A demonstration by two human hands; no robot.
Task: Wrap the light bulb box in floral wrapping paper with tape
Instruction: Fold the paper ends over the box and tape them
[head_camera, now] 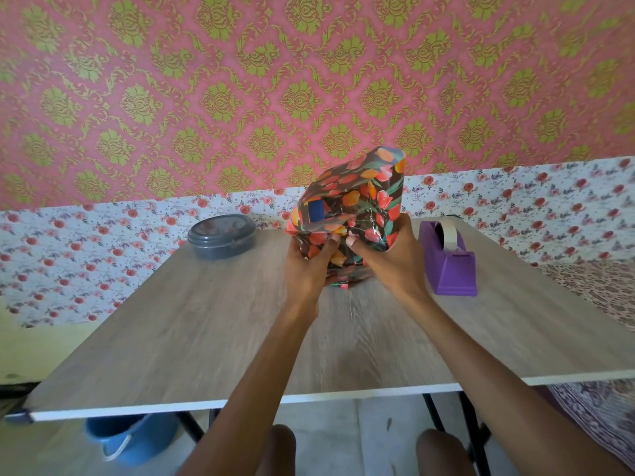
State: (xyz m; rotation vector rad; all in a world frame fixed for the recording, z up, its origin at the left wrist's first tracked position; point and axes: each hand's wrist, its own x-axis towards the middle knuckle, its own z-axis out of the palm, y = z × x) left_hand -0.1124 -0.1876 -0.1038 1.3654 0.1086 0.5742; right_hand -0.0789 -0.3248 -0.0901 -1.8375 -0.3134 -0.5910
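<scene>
Fold held for taping.
Left hand (308,266), right hand (390,261) pinch paper (357,197) to box (316,209); dispenser (450,266) near, 3 o'clock.

Both hands hold a bundle of floral wrapping paper (357,197) upright on the wooden table (192,338); the left hand (309,266) and right hand (390,257) grip its lower part, thumbs pressing the near face side by side; a blue patch (316,209) shows through a gap on the paper's left; a purple tape dispenser (450,266) stands just right of the right hand; a grey lidded container (221,237) sits to the left, well apart; a blue bucket (127,438) shows under the table.
</scene>
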